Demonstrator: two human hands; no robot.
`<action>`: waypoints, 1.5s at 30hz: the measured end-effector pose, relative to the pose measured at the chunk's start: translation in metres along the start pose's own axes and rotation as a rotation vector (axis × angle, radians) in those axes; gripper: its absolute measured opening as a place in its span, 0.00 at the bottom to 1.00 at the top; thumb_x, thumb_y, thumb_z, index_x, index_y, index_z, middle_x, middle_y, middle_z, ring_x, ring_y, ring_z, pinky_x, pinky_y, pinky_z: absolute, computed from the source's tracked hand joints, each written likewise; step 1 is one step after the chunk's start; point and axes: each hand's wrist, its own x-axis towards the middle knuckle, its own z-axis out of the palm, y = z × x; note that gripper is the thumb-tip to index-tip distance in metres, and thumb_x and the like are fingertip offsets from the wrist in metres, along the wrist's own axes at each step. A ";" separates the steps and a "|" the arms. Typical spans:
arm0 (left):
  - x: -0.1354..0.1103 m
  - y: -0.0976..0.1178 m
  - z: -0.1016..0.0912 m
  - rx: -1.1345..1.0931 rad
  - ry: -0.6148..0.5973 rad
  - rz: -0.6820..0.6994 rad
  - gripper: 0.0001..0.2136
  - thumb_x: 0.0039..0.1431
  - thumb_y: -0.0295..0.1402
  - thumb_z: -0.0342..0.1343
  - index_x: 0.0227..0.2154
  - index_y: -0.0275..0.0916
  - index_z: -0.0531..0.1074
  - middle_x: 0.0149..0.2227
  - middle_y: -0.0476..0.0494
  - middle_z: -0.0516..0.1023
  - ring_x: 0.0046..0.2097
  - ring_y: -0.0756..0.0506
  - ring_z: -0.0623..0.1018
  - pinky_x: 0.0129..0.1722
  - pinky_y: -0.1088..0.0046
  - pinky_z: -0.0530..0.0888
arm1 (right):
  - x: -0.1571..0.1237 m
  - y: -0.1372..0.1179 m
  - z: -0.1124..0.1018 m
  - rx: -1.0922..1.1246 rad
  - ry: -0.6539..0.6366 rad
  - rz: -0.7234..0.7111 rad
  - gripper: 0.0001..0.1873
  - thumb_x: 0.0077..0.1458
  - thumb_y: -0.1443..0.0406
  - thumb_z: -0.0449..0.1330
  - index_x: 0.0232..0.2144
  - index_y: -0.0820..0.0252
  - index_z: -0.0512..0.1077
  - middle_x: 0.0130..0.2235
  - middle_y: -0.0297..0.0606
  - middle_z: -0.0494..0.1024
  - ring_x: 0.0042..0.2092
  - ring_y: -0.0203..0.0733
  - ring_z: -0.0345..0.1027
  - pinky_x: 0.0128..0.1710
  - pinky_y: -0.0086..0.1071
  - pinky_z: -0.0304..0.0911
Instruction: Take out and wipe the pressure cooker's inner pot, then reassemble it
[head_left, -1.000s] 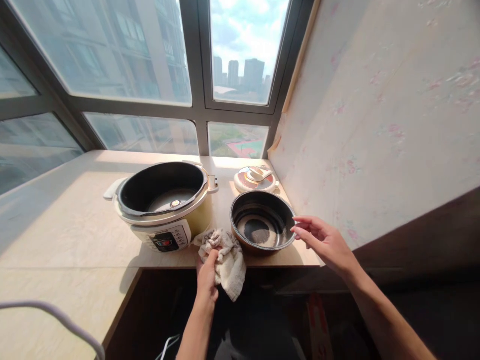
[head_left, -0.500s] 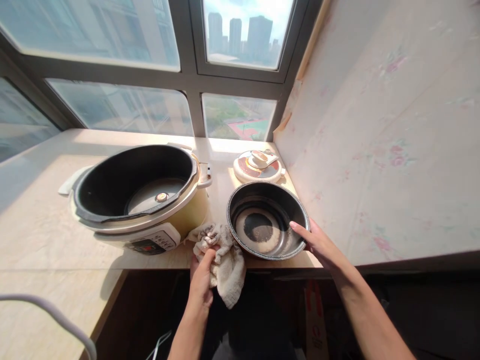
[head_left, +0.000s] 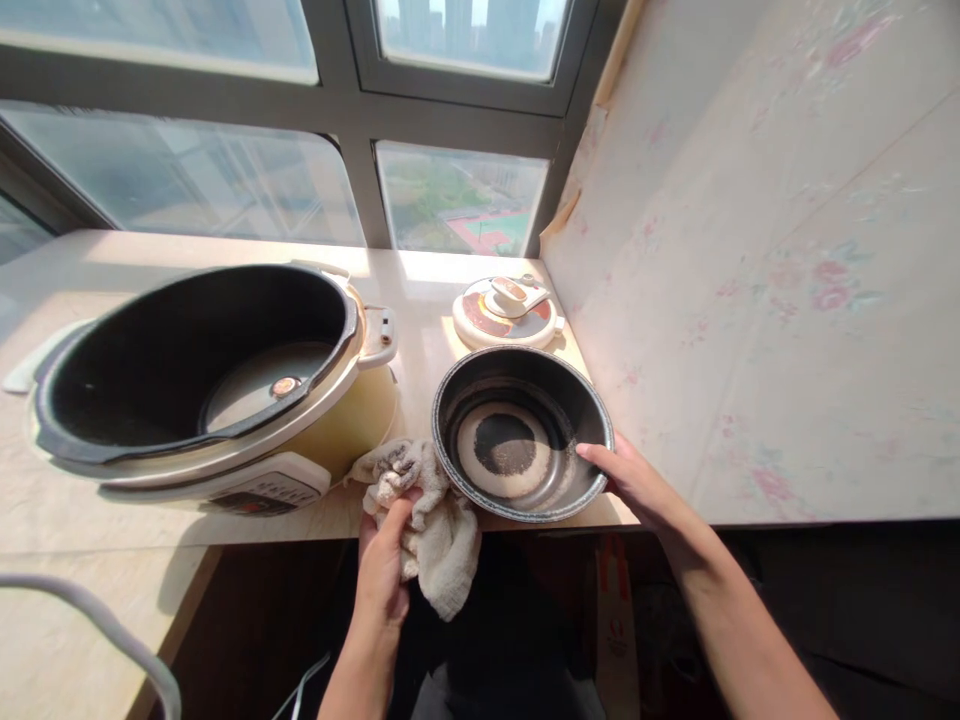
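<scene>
Up from beside the rim a second ago, the right hand (head_left: 641,482) now grasps the dark inner pot (head_left: 517,455) at 4 o'clock, thumb inside! Left hand (head_left: 384,565) bunches a cloth (head_left: 444,560) at its 8. Pot's already out of the multicooker (head_left: 202,380) at 9, lid (head_left: 504,315) off at 12; the pale ring (head_left: 472,440) inside looks undealt with.
</scene>
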 end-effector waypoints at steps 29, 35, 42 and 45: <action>-0.004 0.007 -0.008 0.415 -0.147 0.348 0.23 0.48 0.42 0.68 0.46 0.37 0.73 0.43 0.43 0.83 0.45 0.41 0.81 0.47 0.68 0.77 | 0.012 0.004 -0.005 -0.159 0.165 -0.059 0.14 0.41 0.59 0.59 0.31 0.59 0.68 0.27 0.29 0.66 0.30 0.37 0.56 0.29 0.30 0.55; -0.011 0.013 -0.009 0.596 -0.091 0.527 0.25 0.46 0.42 0.68 0.45 0.37 0.72 0.39 0.42 0.81 0.38 0.41 0.81 0.40 0.67 0.78 | 0.018 -0.005 -0.005 -0.121 0.120 -0.070 0.15 0.38 0.61 0.59 0.32 0.58 0.69 0.26 0.28 0.66 0.29 0.36 0.56 0.27 0.29 0.55; -0.018 0.010 -0.007 0.582 -0.127 0.604 0.25 0.49 0.42 0.66 0.48 0.36 0.72 0.40 0.40 0.81 0.40 0.40 0.81 0.41 0.65 0.78 | 0.020 -0.003 -0.009 -0.056 0.152 -0.008 0.11 0.35 0.61 0.60 0.25 0.58 0.66 0.23 0.27 0.64 0.26 0.33 0.54 0.23 0.28 0.51; -0.019 0.008 -0.006 0.544 -0.142 0.590 0.27 0.50 0.42 0.67 0.51 0.36 0.70 0.43 0.39 0.81 0.42 0.39 0.81 0.43 0.64 0.78 | 0.019 -0.005 -0.006 -0.059 0.172 -0.003 0.11 0.33 0.61 0.60 0.23 0.57 0.65 0.21 0.27 0.63 0.24 0.32 0.53 0.22 0.28 0.50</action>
